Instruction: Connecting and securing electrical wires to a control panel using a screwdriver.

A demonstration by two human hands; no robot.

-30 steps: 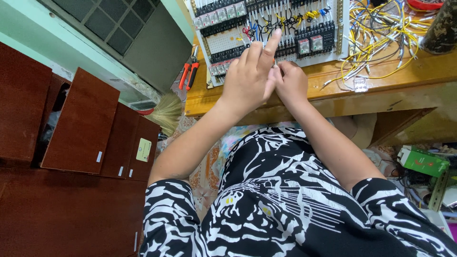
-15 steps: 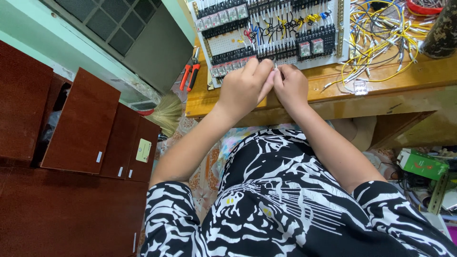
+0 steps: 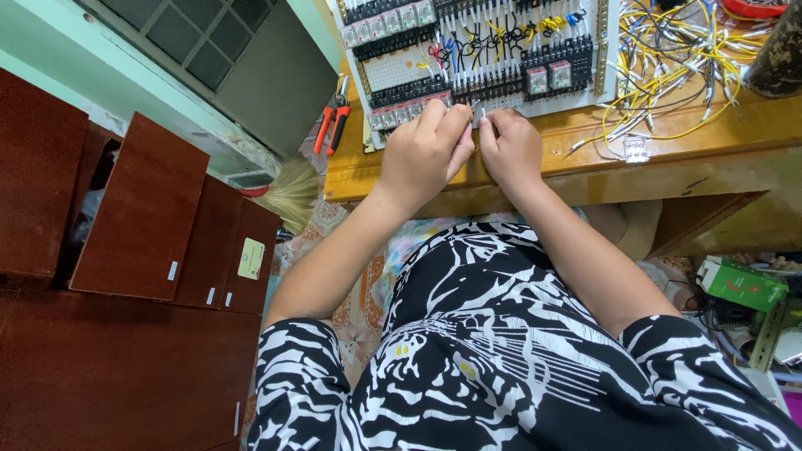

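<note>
Presently, item one: left hand (image 3: 423, 152) and right hand (image 3: 511, 149) are meeting at the near edge of a white wiring panel (image 3: 393, 73), fingertips pinched together on a small grey clip (image 3: 477, 112) that is sitting between them; both sets of fingers are curling closed on it, though what the piece is exactly is too small to tell.

Item two: the panel is lying flat on a wooden bench (image 3: 693, 134), at 12 o'clock from the hands. It is carrying rows of black terminal blocks (image 3: 558, 50), two small clear relays (image 3: 548, 77) at 1 o'clock from the right hand, and short blue, red and yellow jumpers.

Item three: a loose tangle of yellow and white wires (image 3: 677, 58) is spreading over the bench at 2 o'clock, just beside the panel.

Item four: orange-handled pliers (image 3: 332, 125) are resting near the bench's left end, at 10 o'clock from the left hand.

Item five: a green box (image 3: 739, 284) is sitting under the bench at 4 o'clock; its contents cannot be seen.

Item six: dark red-brown cabinets (image 3: 142, 209) are standing at 8 o'clock, one door hanging ajar with the inside in shadow. A straw broom (image 3: 292, 192) is leaning between them and the bench. A pale green wall with a screened window (image 3: 200, 42) is filling the 10 o'clock corner.
</note>
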